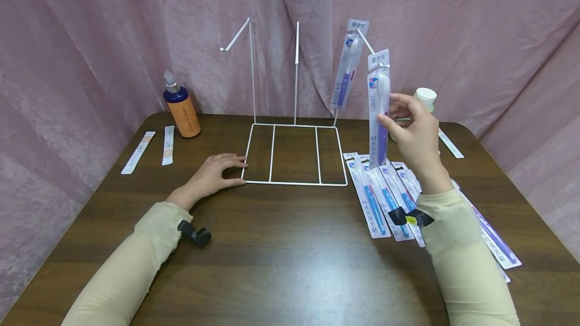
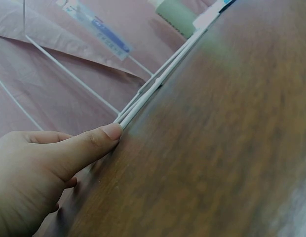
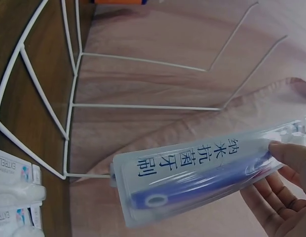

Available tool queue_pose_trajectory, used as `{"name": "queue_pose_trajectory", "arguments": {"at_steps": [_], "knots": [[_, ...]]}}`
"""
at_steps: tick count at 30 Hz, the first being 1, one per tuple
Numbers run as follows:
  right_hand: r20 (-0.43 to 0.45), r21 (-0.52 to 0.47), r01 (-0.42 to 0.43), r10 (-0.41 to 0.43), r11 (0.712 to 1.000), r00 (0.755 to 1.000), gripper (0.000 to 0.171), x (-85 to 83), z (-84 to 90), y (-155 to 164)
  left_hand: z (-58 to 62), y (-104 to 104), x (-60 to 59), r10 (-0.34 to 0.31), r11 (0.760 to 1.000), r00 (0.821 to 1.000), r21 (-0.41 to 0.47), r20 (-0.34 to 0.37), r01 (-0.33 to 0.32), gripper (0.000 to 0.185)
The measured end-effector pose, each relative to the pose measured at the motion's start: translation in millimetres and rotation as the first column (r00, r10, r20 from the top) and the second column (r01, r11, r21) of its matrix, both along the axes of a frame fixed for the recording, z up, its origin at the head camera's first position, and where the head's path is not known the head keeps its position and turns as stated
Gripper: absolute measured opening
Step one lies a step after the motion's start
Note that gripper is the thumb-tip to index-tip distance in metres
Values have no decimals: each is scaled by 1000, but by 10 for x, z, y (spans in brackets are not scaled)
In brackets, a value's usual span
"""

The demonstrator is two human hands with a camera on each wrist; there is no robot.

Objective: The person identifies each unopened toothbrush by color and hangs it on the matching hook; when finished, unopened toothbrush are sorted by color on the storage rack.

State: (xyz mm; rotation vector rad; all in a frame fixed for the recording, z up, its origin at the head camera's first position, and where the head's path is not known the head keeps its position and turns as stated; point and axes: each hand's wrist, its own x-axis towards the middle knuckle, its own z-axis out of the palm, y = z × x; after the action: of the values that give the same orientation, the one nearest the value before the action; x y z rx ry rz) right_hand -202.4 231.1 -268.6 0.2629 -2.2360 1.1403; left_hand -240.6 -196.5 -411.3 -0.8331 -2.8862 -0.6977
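My right hand [image 1: 414,127] pinches a packaged purple toothbrush [image 1: 378,109] between thumb and fingers. The top of its card overlaps the tip of the right hook on the white wire rack [image 1: 294,183]. In the right wrist view the package [image 3: 192,173] lies across the lower middle, its brush-head end by the thumb. Further back on that hook hangs another packaged toothbrush [image 1: 350,64]. My left hand [image 1: 210,175] rests at the rack's left side, thumb at the front corner and fingers along the side bar. In the left wrist view the thumb [image 2: 94,148] touches the wire.
Several packaged toothbrushes [image 1: 369,197] lie fanned out on the table under my right arm. An orange pump bottle [image 1: 183,114] and two paper sachets [image 1: 138,153] are at the left. A white-capped green container [image 1: 426,95] stands behind my right hand. The left hook [image 1: 235,35] and middle hook [image 1: 297,44] are bare.
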Motion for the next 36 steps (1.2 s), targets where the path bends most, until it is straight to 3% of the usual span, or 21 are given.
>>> {"name": "queue_pose_trajectory", "arguments": {"at_steps": [26, 36], "knots": [[49, -24, 71, -70, 997, 996, 43, -824, -31, -233, -9, -14, 20, 6, 1000, 1000, -3, -6, -6, 49], [84, -68, 115, -109, 991, 991, 42, -1047, -1, -351, -20, -7, 5, 2, 1000, 1000, 3, -15, -2, 49]]}}
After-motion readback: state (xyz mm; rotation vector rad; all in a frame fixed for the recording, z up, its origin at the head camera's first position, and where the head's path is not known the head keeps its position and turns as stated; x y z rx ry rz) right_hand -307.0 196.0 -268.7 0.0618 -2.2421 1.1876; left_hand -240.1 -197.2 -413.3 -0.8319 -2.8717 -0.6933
